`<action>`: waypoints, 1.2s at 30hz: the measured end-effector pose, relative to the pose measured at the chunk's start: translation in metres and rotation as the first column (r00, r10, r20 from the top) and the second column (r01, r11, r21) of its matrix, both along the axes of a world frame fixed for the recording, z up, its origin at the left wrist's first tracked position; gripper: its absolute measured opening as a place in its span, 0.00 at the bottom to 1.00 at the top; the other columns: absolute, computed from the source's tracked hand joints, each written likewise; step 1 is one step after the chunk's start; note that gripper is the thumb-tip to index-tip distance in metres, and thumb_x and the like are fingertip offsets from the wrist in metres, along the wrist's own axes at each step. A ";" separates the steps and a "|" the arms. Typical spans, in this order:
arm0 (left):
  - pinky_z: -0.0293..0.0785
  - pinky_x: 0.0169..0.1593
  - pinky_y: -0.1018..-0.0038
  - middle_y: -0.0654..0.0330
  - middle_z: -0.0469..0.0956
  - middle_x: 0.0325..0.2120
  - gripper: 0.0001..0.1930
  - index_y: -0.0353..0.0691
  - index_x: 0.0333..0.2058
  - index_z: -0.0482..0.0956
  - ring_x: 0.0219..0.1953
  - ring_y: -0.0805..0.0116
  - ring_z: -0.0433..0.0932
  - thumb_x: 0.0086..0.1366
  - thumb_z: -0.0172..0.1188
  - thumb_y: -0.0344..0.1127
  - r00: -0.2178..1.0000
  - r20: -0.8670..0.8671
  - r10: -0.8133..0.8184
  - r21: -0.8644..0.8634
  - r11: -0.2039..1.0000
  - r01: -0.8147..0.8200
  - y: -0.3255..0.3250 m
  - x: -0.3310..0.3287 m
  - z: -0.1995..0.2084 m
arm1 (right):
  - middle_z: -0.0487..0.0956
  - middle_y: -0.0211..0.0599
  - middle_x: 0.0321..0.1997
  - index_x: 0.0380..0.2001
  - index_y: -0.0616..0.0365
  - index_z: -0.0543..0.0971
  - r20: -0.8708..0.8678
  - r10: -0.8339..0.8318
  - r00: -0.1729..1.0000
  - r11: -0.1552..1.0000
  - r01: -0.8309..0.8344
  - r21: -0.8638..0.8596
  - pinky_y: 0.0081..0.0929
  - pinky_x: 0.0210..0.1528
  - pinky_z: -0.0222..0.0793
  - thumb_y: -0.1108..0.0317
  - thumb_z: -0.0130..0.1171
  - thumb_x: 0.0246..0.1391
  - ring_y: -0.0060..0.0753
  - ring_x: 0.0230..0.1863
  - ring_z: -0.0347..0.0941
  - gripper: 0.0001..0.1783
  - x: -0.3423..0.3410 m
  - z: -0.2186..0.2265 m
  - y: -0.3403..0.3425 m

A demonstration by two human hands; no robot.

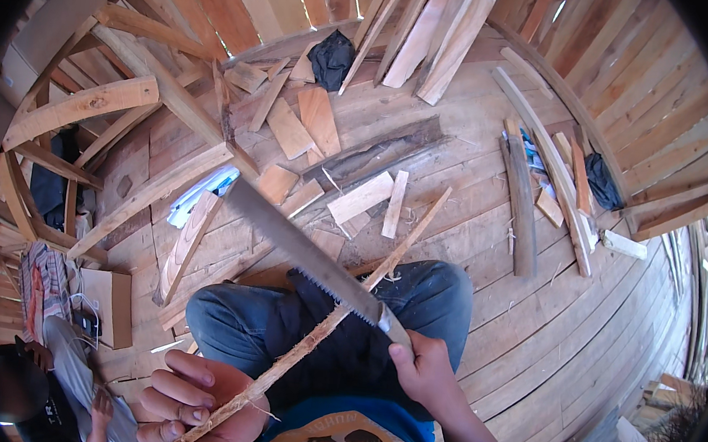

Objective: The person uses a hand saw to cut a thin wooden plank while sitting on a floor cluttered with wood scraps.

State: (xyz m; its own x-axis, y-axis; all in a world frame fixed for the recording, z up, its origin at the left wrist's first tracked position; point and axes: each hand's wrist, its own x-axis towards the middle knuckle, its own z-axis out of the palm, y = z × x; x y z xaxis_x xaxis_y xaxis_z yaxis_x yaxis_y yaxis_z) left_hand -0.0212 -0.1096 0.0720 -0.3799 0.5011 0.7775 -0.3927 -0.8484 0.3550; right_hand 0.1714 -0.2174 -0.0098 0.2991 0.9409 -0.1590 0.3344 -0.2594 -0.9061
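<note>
A long, thin, rough-edged wood strip [296, 355] runs slantwise across my lap, from the lower left up past my knees. My left hand [224, 412] supports its near end, palm up, with the strip lying across the palm and the fingers loosely curled beside it. In my right hand [427, 369] is the handle of a handsaw [297, 250]. Its wide grey blade points to the upper left and crosses over the strip near the handle end, hiding a short part of it. The toothed edge faces down and left, toward me.
Several wood offcuts [364, 197] lie on the plank floor ahead. Long boards [437, 43] lean on the far wall, and a wooden frame [187, 105] stands at the left. More planks [522, 202] lie to the right. Another person [52, 397] sits at the lower left, by a cardboard box [110, 309].
</note>
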 end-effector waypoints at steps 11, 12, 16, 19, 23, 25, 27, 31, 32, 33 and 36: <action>0.53 0.30 0.76 0.67 0.60 0.19 0.17 0.46 0.25 0.67 0.22 0.76 0.58 0.65 0.56 0.51 0.986 -0.040 0.164 0.049 0.986 -0.162 -0.013 0.013 0.003 | 0.71 0.57 0.16 0.17 0.65 0.72 0.417 -0.176 0.892 0.979 0.202 -0.017 0.44 0.23 0.65 0.48 0.56 0.55 0.60 0.22 0.72 0.28 0.041 -0.040 0.001; 0.53 0.30 0.76 0.67 0.60 0.18 0.17 0.46 0.25 0.67 0.22 0.76 0.58 0.65 0.56 0.51 0.984 -0.017 0.177 0.025 0.984 -0.176 -0.011 0.015 0.005 | 0.71 0.57 0.16 0.17 0.66 0.72 0.327 -0.185 0.927 0.978 0.206 -0.030 0.43 0.23 0.64 0.49 0.55 0.56 0.59 0.21 0.71 0.28 0.035 -0.039 0.003; 0.53 0.30 0.76 0.68 0.58 0.18 0.17 0.46 0.25 0.66 0.22 0.75 0.56 0.65 0.56 0.51 0.986 0.045 0.162 -0.033 0.986 -0.161 -0.003 0.022 0.008 | 0.65 0.41 0.11 0.15 0.61 0.68 -0.126 -0.157 0.980 0.985 0.146 -0.092 0.34 0.18 0.57 0.47 0.46 0.62 0.37 0.12 0.62 0.30 0.022 -0.046 0.007; 0.52 0.29 0.76 0.68 0.56 0.18 0.18 0.47 0.25 0.65 0.21 0.75 0.55 0.65 0.55 0.52 0.992 -0.002 0.122 -0.003 0.992 -0.123 -0.002 0.008 0.006 | 0.57 0.20 0.11 0.13 0.49 0.59 -0.675 -0.085 0.733 0.951 -0.143 -0.276 0.19 0.13 0.44 0.40 0.36 0.64 0.17 0.10 0.50 0.31 0.037 -0.032 0.007; 0.52 0.29 0.76 0.68 0.56 0.18 0.18 0.47 0.25 0.65 0.21 0.75 0.55 0.65 0.54 0.52 0.990 0.038 0.135 -0.026 0.991 -0.134 0.008 0.009 0.005 | 0.54 0.21 0.09 0.16 0.51 0.59 -0.872 -0.077 0.483 0.933 -0.274 -0.234 0.16 0.11 0.43 0.33 0.30 0.61 0.16 0.09 0.47 0.34 0.025 -0.037 0.007; 0.51 0.28 0.77 0.68 0.57 0.19 0.18 0.47 0.26 0.64 0.22 0.76 0.55 0.66 0.53 0.53 0.986 -0.004 0.167 -0.031 0.986 -0.167 0.010 0.005 0.002 | 0.54 0.20 0.09 0.15 0.50 0.59 -0.683 -0.064 0.728 0.972 -0.110 -0.209 0.16 0.13 0.43 0.35 0.33 0.62 0.16 0.09 0.47 0.33 0.011 -0.034 0.010; 0.51 0.29 0.77 0.68 0.57 0.19 0.18 0.47 0.25 0.64 0.22 0.76 0.55 0.66 0.54 0.53 0.990 0.010 0.141 -0.018 0.990 -0.141 0.009 0.006 0.003 | 0.58 0.27 0.10 0.17 0.54 0.62 -0.435 -0.022 0.900 0.993 -0.031 -0.115 0.22 0.15 0.48 0.39 0.39 0.61 0.26 0.11 0.53 0.31 0.002 -0.027 0.011; 0.50 0.29 0.77 0.68 0.55 0.19 0.19 0.47 0.24 0.63 0.23 0.76 0.54 0.65 0.55 0.53 0.984 0.008 0.179 -0.024 0.984 -0.178 0.008 0.014 0.008 | 0.71 0.51 0.14 0.22 0.64 0.73 0.050 0.100 0.994 0.995 -0.100 0.004 0.42 0.23 0.67 0.46 0.58 0.53 0.56 0.21 0.72 0.27 -0.005 0.011 0.008; 0.50 0.29 0.77 0.68 0.55 0.19 0.19 0.47 0.24 0.62 0.23 0.76 0.54 0.65 0.55 0.53 0.982 0.006 0.188 -0.029 0.982 -0.188 0.009 0.015 0.008 | 0.71 0.51 0.13 0.21 0.64 0.73 0.131 0.109 0.985 0.994 -0.112 0.016 0.42 0.23 0.67 0.46 0.58 0.52 0.56 0.21 0.73 0.27 -0.004 0.017 0.007; 0.50 0.29 0.77 0.69 0.55 0.19 0.19 0.47 0.24 0.62 0.23 0.76 0.54 0.65 0.55 0.53 0.983 0.012 0.186 -0.034 0.982 -0.185 0.009 0.015 0.007 | 0.70 0.50 0.13 0.21 0.63 0.73 0.210 0.119 0.970 0.992 -0.127 0.026 0.43 0.23 0.68 0.45 0.58 0.52 0.56 0.21 0.73 0.27 -0.002 0.020 0.006; 0.50 0.29 0.76 0.69 0.55 0.19 0.20 0.47 0.23 0.62 0.23 0.75 0.54 0.64 0.56 0.52 0.981 0.024 0.191 -0.032 0.981 -0.190 0.009 0.011 0.005 | 0.71 0.50 0.12 0.19 0.61 0.73 0.506 0.021 0.863 0.999 -0.001 -0.039 0.46 0.24 0.69 0.43 0.58 0.51 0.58 0.22 0.74 0.28 0.028 0.000 0.006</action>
State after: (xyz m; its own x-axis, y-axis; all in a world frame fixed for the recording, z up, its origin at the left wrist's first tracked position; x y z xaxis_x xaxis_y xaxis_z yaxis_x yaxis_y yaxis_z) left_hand -0.0104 -0.1006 0.0774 -0.4916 0.4400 0.7515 -0.2346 -0.8980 0.3722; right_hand 0.1995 -0.2111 -0.0100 0.3371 0.9412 -0.0226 0.7472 -0.2821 -0.6017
